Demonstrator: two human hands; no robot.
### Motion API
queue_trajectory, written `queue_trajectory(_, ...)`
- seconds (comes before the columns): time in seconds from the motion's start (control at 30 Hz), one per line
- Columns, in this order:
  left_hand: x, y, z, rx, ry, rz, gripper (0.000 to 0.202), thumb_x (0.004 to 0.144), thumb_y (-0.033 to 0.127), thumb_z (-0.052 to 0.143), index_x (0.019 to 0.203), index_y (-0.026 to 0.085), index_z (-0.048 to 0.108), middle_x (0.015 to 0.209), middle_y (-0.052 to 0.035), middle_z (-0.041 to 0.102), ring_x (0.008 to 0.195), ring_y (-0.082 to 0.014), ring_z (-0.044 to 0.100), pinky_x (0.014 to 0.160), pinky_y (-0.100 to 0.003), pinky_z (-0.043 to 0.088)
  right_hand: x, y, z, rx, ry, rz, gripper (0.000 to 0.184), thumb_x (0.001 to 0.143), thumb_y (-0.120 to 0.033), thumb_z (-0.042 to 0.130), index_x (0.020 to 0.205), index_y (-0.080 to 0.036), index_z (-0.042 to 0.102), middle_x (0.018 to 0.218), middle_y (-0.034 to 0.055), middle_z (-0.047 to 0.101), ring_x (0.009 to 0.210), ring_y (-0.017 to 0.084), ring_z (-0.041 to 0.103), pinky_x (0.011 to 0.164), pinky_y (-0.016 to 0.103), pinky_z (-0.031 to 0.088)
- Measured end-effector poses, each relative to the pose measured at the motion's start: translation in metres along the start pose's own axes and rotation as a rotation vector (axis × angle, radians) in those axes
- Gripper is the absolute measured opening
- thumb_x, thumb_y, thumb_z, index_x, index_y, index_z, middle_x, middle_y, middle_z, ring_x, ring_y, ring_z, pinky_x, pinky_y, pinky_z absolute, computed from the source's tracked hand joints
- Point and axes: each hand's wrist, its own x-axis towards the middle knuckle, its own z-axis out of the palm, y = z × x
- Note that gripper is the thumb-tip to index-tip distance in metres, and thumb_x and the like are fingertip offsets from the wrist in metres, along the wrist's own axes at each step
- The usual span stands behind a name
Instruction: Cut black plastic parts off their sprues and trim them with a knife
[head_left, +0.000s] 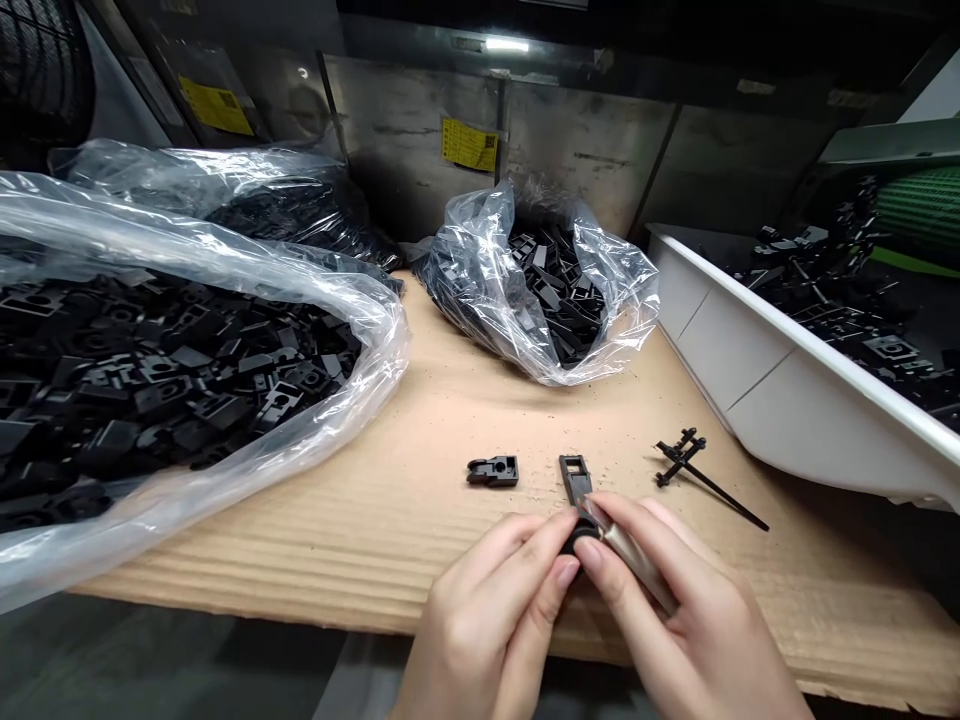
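Note:
My left hand (pixel 491 610) pinches the near end of a small black plastic part (pixel 575 480), which sticks out away from me over the cardboard (pixel 390 510). My right hand (pixel 675 620) grips a slim metal blade tool (pixel 626 550) whose tip rests against that part. A second black part (pixel 493 470) lies loose on the cardboard just left of my fingers. To the right lies a black plastic sprue (pixel 697 470) with a long thin stem.
A large clear bag of black parts (pixel 150 370) fills the left side. A smaller open bag of parts (pixel 547 290) sits behind the work spot. A white tub (pixel 765 370) holding sprues and parts stands at the right. Metal panels close off the back.

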Motion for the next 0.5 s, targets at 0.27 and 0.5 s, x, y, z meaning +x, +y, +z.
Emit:
queue_trajectory(0.27,0.002,0.0,0.0,0.042,0.005,-0.033,0.029,0.083,0.006,0.047,0.109,0.013,0.054,0.095,-0.0038,0.06,0.088,-0.0103,0.056,0.078,-0.011,0.042,-0.008,0.008,-0.008,-0.06,0.111,-0.068,0.024,0.079,-0.018,0.047,0.103,-0.02,0.053,0.1,0.0057,0.065,0.088,0.014,0.062,0.054,0.009,0.05)
queue_trajectory(0.5,0.0,-0.002,0.003,0.025,0.005,0.02,0.028,0.084,0.009,0.045,0.11,0.015,0.054,0.097,-0.0042,0.06,0.09,-0.0119,0.057,0.08,-0.014,0.042,-0.007,0.01,-0.006,-0.042,0.064,-0.101,0.022,0.078,-0.025,0.05,0.099,-0.019,0.056,0.091,0.0005,0.069,0.078,0.012,0.065,0.062,0.007,0.049)
